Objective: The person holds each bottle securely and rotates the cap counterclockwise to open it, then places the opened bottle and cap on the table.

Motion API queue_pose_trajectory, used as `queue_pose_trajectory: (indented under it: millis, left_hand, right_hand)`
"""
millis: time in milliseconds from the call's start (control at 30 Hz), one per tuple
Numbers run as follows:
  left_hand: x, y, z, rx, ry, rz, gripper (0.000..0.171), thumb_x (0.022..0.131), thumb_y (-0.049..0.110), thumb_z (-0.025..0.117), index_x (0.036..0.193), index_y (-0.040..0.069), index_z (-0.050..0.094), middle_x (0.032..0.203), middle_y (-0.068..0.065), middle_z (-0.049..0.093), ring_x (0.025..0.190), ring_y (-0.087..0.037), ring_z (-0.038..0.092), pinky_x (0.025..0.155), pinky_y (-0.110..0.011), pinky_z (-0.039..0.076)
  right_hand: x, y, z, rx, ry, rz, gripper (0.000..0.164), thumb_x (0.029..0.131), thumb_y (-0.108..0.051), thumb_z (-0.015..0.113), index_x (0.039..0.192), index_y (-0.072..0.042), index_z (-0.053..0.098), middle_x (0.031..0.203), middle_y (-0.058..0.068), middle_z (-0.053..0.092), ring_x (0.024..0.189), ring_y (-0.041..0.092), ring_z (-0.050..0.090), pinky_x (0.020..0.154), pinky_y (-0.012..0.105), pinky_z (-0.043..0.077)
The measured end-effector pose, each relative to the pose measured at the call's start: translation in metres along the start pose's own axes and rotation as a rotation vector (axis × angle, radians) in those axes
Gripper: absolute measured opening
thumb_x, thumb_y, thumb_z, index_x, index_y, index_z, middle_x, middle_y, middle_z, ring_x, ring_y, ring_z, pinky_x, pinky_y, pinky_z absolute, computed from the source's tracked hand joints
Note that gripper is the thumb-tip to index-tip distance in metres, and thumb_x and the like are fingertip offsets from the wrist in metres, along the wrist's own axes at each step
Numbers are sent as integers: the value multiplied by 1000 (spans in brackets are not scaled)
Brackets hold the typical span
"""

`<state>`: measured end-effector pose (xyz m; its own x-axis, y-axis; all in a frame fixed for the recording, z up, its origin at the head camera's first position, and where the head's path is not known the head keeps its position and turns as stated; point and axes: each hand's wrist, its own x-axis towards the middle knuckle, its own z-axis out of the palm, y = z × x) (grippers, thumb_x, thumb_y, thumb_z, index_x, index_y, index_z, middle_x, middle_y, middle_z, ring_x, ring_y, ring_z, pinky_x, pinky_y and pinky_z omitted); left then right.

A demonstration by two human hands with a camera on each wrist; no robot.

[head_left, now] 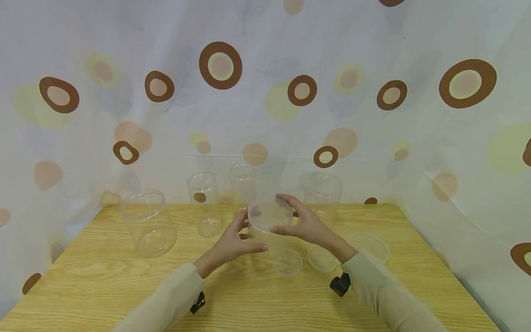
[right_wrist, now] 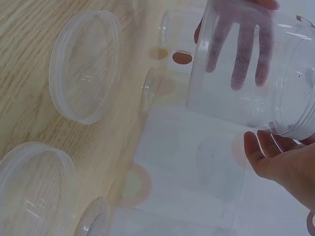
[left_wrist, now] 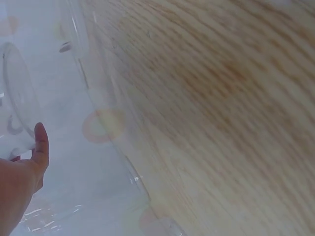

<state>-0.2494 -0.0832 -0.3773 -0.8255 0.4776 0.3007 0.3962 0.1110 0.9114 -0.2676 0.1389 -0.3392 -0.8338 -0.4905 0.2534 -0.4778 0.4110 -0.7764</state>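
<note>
A clear plastic jar is held upright above the table between both hands, with a translucent lid on its top. My left hand grips the jar's body from the left; its fingers show through the clear wall in the right wrist view. The right hand curls around the lid's edge from the right, thumb in front and fingers behind. How tightly the lid sits cannot be told. Part of a hand and the jar appear at the left edge of the left wrist view.
A wide clear jar stands at left, a tall one beside it. Another tall jar and a wide jar stand at the back. Loose lids lie on the wooden table, before a patterned curtain.
</note>
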Motion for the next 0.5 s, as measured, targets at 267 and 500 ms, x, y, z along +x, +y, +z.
queue_pose_trajectory:
  millis: [267, 500]
  left_hand:
    - [5, -23, -1, 56, 30, 13, 98, 69, 13, 80, 145, 29, 20, 145, -5, 31, 124, -31, 40, 90, -49, 43]
    - [4, -18, -4, 133, 39, 6, 94, 66, 26, 83, 142, 30, 27, 140, -1, 40, 117, -27, 48, 83, -40, 47]
  right_hand:
    - [1, -3, 1, -15, 23, -47, 78, 75, -27, 76, 139, -12, 35, 142, 16, 36, 120, 37, 44, 99, 54, 36]
    - [0, -4, -1, 18, 28, -55, 77, 71, -26, 79, 136, -12, 40, 136, 13, 42, 115, 33, 47, 95, 52, 40]
